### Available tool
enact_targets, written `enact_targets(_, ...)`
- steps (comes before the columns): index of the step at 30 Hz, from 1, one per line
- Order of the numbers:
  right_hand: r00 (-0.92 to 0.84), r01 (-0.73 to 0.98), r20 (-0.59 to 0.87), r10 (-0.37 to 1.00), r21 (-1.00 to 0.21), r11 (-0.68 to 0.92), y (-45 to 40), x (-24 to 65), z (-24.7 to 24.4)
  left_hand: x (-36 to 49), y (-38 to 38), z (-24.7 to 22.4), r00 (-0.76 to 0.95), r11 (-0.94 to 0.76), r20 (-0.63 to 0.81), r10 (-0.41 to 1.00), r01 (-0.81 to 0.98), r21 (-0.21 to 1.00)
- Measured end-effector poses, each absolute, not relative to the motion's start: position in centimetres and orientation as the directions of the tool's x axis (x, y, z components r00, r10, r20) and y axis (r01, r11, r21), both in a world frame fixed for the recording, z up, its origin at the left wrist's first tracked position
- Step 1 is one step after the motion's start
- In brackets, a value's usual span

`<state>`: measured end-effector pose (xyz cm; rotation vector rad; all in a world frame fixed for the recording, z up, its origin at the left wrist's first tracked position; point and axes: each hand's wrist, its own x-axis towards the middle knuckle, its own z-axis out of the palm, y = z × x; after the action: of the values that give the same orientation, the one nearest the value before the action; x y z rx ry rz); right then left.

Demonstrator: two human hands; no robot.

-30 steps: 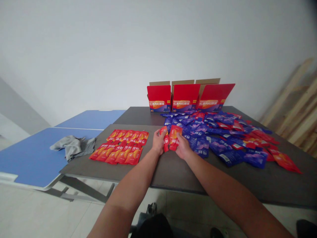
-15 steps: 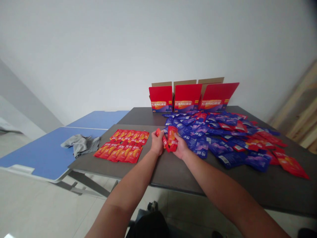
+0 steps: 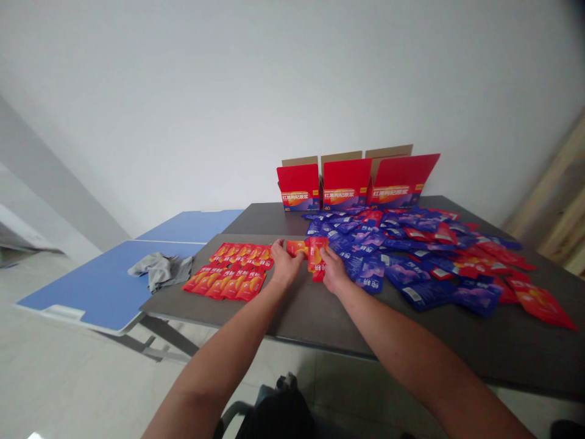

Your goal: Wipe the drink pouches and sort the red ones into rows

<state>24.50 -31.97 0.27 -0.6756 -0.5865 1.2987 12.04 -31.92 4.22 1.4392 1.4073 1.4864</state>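
My right hand (image 3: pixel 336 272) is closed around upright red pouches (image 3: pixel 316 253) with orange fruit print, at least two overlapping. My left hand (image 3: pixel 286 266) is pinched on another red pouch (image 3: pixel 296 246), which lies sideways between the two hands. To the left, several red pouches (image 3: pixel 233 281) lie overlapped in two neat rows on the dark table (image 3: pixel 301 320). Right of my hands spreads a loose heap of blue-purple pouches (image 3: pixel 370 271), with red pouches (image 3: pixel 542 300) mixed in and at its right end.
Three open red cartons (image 3: pixel 345 183) stand side by side at the table's back, against the wall. A blue table (image 3: pixel 105 286) adjoins on the left, with a crumpled grey cloth (image 3: pixel 159 271) at its edge. Wooden boards (image 3: pixel 564 213) lean at the far right.
My left hand has shifted slightly left, and its pouch has turned sideways, away from those in my right hand. The whole view has swung a little.
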Motion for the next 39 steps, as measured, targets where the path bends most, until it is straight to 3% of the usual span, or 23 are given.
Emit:
enact_targets(1,0.177,-0.657,0.036,0.984,-0.74,0.145,-31.9,24.6,0.2,11.4,-32.3,4.9,-0.07,-0.321,0.392,0.917,0.452,0.832)
enact_targets(3,0.157,-0.641,0.075,0.985,-0.751,0.159,-31.9,24.7,0.1,10.2,-32.9,6.2,0.259,-0.461,0.416,0.872,0.722,0.516)
enact_targets(5,0.127,-0.631,0.101,0.987,-0.759,0.159,-32.0,24.7,-0.1,9.5,-33.1,7.3,0.454,-0.531,0.29,0.842,0.792,0.301)
enact_targets(7,0.089,-0.623,0.119,0.989,-0.768,0.149,-32.1,24.7,-0.2,9.3,-33.2,8.0,0.507,-0.546,0.214,0.835,0.814,0.2)
enact_targets(12,0.007,-0.606,0.144,0.99,-0.787,0.118,-32.1,24.7,-0.4,9.4,-33.8,8.0,0.481,-0.494,0.113,0.869,0.843,0.214)
enact_targets(16,0.005,-0.582,0.134,0.991,-0.805,0.112,-31.9,24.7,-0.8,8.5,-35.1,6.8,0.304,-0.346,0.213,0.928,0.918,0.196)
enact_targets(20,0.033,-0.564,0.111,0.993,-0.818,0.11,-31.6,24.6,-1.1,6.9,-36.5,5.2,0.061,-0.075,0.24,0.969,0.996,0.053)
enact_targets(23,0.024,-0.553,0.115,0.993,-0.826,0.109,-31.6,24.6,-1.1,5.9,-37.3,4.1,-0.011,0.025,0.225,0.974,0.998,-0.062)
enact_targets(39,0.026,-0.549,0.137,0.99,-0.826,0.129,-31.4,24.6,-1.2,4.6,-37.9,3.5,-0.036,0.044,0.068,0.997,0.992,-0.118)
